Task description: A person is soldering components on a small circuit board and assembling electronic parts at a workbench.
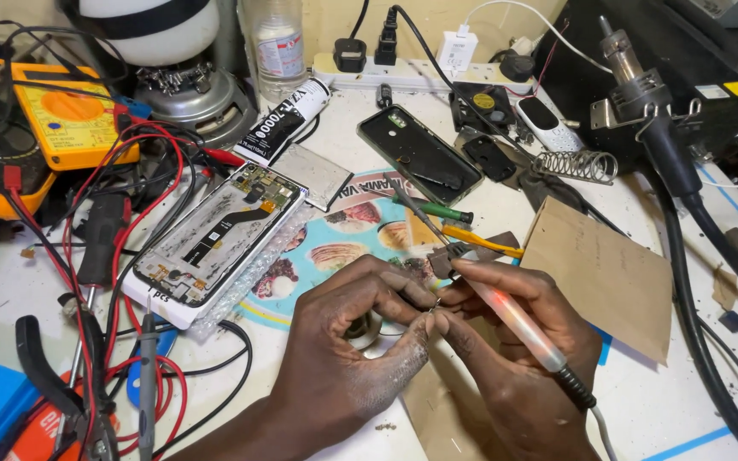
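Pinching a tiny metal part [434,309] between thumb and forefinger, the left hand [348,341] holds it just in front of the round printed mat [326,256] that lies at the centre of the cluttered bench [659,401]. The right hand [514,341] meets it fingertip to fingertip from the right side of the mat, gripping a soldering iron [510,318] like a pen. The iron's pale, translucent handle runs on a slant, from its cable end low and to the right of the mat up toward the mat's near edge, with the thin metal tip carrying on along that line over the mat. The part is too small to make out its shape; it sits where the two hands touch, equally close to both, right beside the lower stretch of the iron's shaft. Left of the mat lies an opened phone [215,239] with its circuit board showing. Beyond the mat rests a dark phone back cover [420,154]. To the right of the mat lies a piece of brown cardboard [600,273].
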